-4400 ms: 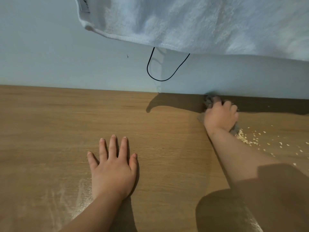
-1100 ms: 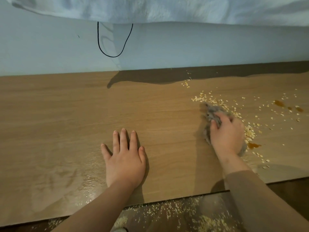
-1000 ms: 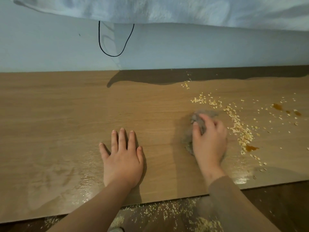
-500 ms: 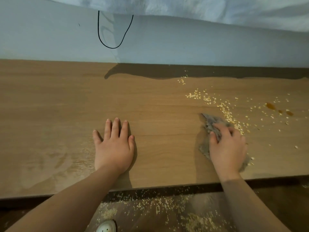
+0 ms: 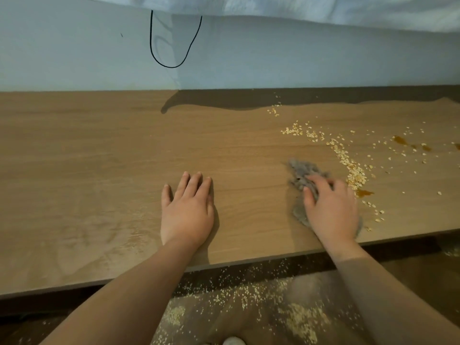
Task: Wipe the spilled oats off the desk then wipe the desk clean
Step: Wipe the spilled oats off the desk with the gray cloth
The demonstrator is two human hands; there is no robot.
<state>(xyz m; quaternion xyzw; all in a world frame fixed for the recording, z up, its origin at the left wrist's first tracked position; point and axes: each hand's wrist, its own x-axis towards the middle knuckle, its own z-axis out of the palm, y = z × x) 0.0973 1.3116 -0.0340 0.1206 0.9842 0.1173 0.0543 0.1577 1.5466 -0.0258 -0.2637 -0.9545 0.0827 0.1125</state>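
Since half a second ago the right grip (image 5: 331, 207) has drawn the cloth (image 5: 300, 174) slightly left, off the line of oats (image 5: 353, 170), uncovering a brown wet spot (image 5: 364, 192) at the near end of that line. The right grip presses the grey cloth onto the surface (image 5: 99, 158), its thumb and bent fingers grasping the bunched fabric; the fingers are blurred. The left grip (image 5: 188, 210) lies released, palm down, fingers straight and close together, well apart from the cloth. The oats run in a band from just right of the cloth toward the back of the surface, with loose flakes and more brown drops (image 5: 399, 140) scattered further right. More oats lie on the floor (image 5: 298, 317) below the front edge. A white towel (image 5: 298, 8) hangs above, and a black cord (image 5: 171, 46) loops against the wall.
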